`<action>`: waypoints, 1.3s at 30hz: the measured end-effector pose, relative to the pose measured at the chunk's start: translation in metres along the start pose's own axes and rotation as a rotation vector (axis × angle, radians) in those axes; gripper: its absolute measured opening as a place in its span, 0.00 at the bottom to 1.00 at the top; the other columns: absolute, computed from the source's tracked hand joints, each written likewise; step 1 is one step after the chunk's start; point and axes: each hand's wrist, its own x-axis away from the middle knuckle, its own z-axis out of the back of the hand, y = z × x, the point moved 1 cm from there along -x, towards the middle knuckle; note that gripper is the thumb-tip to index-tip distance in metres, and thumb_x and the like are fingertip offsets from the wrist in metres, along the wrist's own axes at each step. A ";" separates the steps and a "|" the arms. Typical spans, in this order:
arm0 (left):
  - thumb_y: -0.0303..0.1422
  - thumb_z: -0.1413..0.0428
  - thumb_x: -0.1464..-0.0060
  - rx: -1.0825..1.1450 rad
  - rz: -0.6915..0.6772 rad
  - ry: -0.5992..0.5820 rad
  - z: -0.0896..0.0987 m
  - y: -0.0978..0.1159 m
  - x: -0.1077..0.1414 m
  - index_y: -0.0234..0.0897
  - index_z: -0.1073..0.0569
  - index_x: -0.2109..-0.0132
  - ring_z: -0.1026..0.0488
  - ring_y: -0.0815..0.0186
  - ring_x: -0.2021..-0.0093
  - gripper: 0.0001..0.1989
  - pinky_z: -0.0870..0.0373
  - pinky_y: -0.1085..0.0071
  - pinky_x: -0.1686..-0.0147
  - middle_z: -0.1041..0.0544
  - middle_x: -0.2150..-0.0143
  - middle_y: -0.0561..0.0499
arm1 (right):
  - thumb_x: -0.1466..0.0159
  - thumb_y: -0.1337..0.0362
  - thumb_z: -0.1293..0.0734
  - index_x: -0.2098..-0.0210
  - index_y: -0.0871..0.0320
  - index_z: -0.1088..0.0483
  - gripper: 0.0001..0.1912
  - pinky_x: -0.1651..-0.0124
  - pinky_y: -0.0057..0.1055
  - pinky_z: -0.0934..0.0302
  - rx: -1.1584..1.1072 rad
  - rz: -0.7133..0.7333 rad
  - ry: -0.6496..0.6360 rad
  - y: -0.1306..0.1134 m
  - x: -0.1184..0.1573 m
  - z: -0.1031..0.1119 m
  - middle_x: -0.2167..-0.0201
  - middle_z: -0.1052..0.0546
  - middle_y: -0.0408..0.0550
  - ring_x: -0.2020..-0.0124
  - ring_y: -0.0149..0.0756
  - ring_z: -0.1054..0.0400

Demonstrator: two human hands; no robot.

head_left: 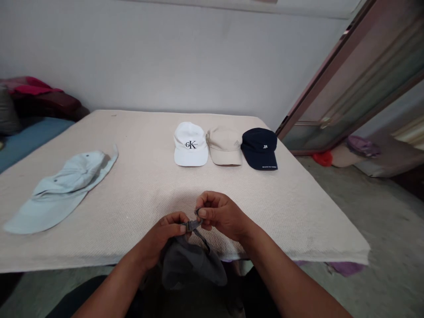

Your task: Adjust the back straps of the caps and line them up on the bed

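A dark grey cap (192, 265) hangs at the table's front edge, held up by its back strap. My left hand (168, 229) pinches the strap beside its metal buckle (190, 225). Just to the right, my right hand (220, 215) pinches the strap's end between thumb and fingers. Farther back on the table lie a white cap (191, 145) with black letters, a beige cap (224, 146) and a navy cap (260, 148), side by side in a row. A pale blue cap (66, 187) lies at the left, its brim toward the front left.
A cream textured cloth covers the table (139, 176), which stands against a pale wall. At the far left are a blue surface (43, 132) and a pink cloth (35, 86). A glass-panelled frame stands on the right, with red and purple cloths (362, 146) on the floor.
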 end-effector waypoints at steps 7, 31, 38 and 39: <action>0.28 0.39 0.55 0.038 0.001 0.030 -0.001 -0.005 -0.004 0.36 0.29 0.69 0.35 0.73 0.79 0.06 0.41 0.76 0.77 0.29 0.77 0.55 | 0.45 0.64 0.31 0.70 0.61 0.29 0.06 0.76 0.24 0.48 0.168 -0.035 -0.009 -0.006 0.004 -0.001 0.77 0.30 0.41 0.80 0.23 0.42; 0.28 0.40 0.54 -0.119 -0.012 0.063 -0.001 -0.009 -0.009 0.37 0.28 0.65 0.35 0.74 0.77 0.06 0.40 0.77 0.75 0.29 0.75 0.57 | 0.46 0.73 0.36 0.67 0.59 0.32 0.07 0.70 0.24 0.45 0.644 0.065 -0.007 -0.007 0.009 -0.006 0.75 0.33 0.40 0.73 0.26 0.40; 0.31 0.39 0.53 -0.204 -0.028 0.063 -0.004 -0.008 -0.010 0.37 0.28 0.65 0.32 0.73 0.75 0.07 0.38 0.76 0.72 0.26 0.73 0.55 | 0.46 0.73 0.37 0.69 0.59 0.33 0.06 0.70 0.24 0.45 0.722 0.065 -0.017 -0.004 0.009 -0.004 0.74 0.32 0.40 0.72 0.27 0.39; 0.31 0.39 0.53 -0.218 -0.030 0.063 -0.004 -0.008 -0.010 0.36 0.28 0.65 0.32 0.73 0.74 0.07 0.38 0.76 0.72 0.26 0.73 0.55 | 0.46 0.72 0.37 0.69 0.59 0.33 0.05 0.71 0.24 0.45 0.753 0.064 -0.009 -0.004 0.009 -0.003 0.75 0.32 0.40 0.72 0.27 0.39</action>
